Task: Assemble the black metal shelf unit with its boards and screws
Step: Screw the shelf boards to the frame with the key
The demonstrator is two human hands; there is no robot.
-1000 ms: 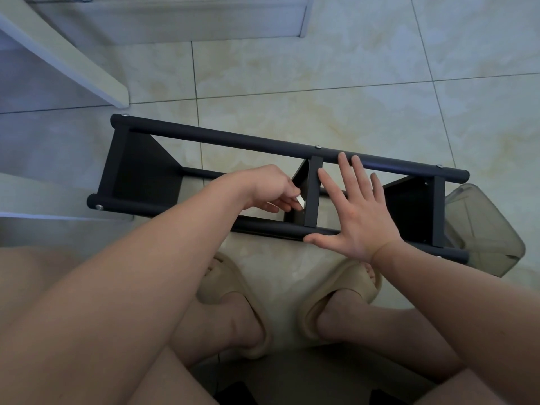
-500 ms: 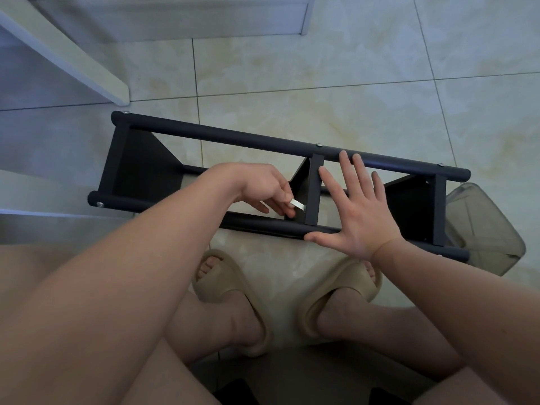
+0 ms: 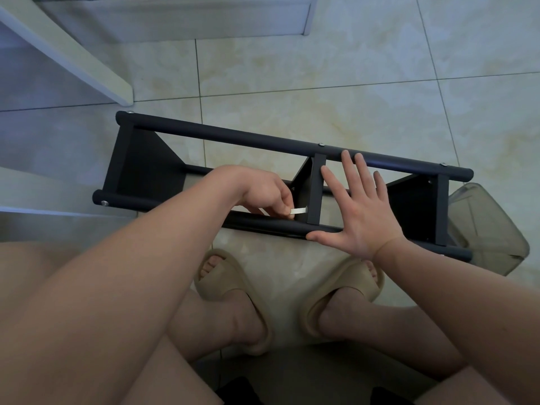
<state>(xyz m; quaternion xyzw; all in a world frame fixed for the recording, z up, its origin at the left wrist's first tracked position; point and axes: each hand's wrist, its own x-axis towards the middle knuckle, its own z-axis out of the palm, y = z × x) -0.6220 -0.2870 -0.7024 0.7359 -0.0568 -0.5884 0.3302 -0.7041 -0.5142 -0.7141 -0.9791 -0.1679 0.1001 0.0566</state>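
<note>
Two bare hands work on a black metal shelf unit [image 3: 137, 168] that lies on its side on a pale tiled floor [image 3: 321, 83], just ahead of the seated person's feet in beige slippers [image 3: 225, 273]. The left hand [image 3: 263, 191], its fingers [image 3: 285, 200] curled together, pinches a small flat silver tool [image 3: 298, 211] whose tip sits at the middle crossbar [image 3: 315, 191], just above the near tube [image 3: 277, 226]. The right hand [image 3: 359, 217] lies flat over the frame just right of that crossbar, fingers straight and spread apart. Its thumb rests on the near tube and its longest fingertips reach the far tube [image 3: 233, 135]. Dark boards [image 3: 409, 206] stand between the two long tubes at the left end, the middle and the right end. Silver screw heads [image 3: 320, 145] show on the far tube at the middle and right joints. A translucent plastic container [image 3: 493, 229] sits on the floor at the unit's right end; whether it touches cannot be told. A white furniture leg [image 3: 73, 54] slants across the upper left.
</note>
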